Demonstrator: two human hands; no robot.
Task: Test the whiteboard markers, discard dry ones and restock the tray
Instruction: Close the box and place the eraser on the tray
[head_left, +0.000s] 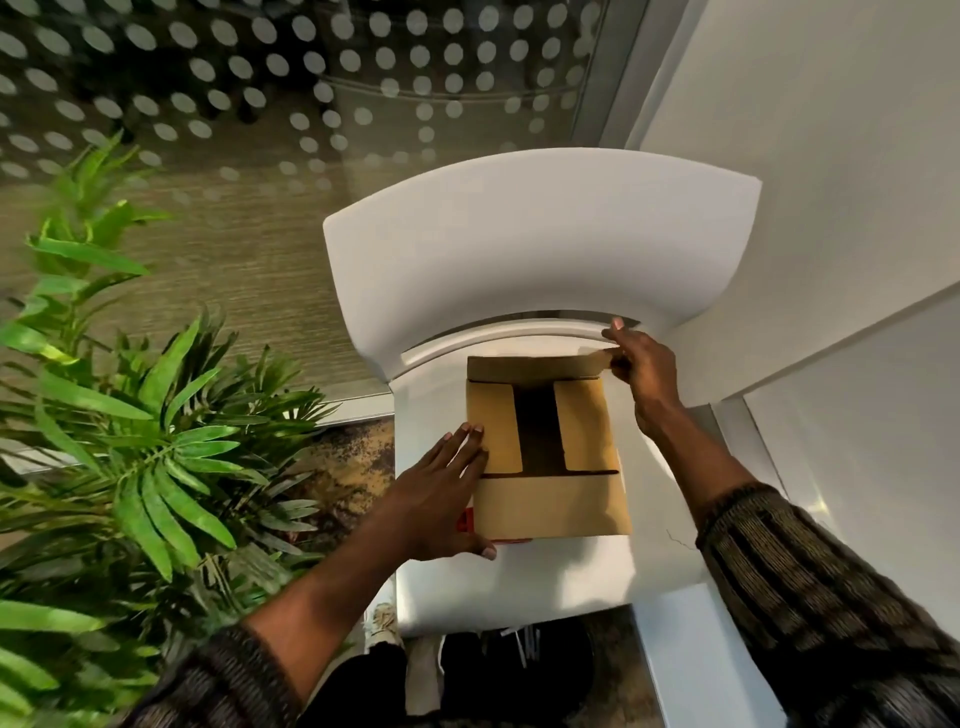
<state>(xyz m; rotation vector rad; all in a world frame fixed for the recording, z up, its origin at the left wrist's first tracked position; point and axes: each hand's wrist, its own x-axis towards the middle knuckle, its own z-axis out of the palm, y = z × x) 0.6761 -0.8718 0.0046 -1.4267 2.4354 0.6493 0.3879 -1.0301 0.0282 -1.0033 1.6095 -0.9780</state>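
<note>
- Opening the cardboard box (550, 504) toward the chair's (519, 582) back edge, probably for restocking.
- Left hand (441, 499) fingers (465, 441) pressed together, flat on it; right hand (647, 374) pinches the far flap (535, 366).
- Next: lift the side flaps (496, 431).

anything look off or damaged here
Nothing spilled. The cardboard box sits on a white chair seat, flaps half open. A thin dark squiggle marks the seat right of it, a crack or thread, too small to tell.

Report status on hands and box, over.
Left hand flat on left flap of cardboard box. Right hand pinching far flap. Box partly open on white chair. Nothing blocking.
</note>
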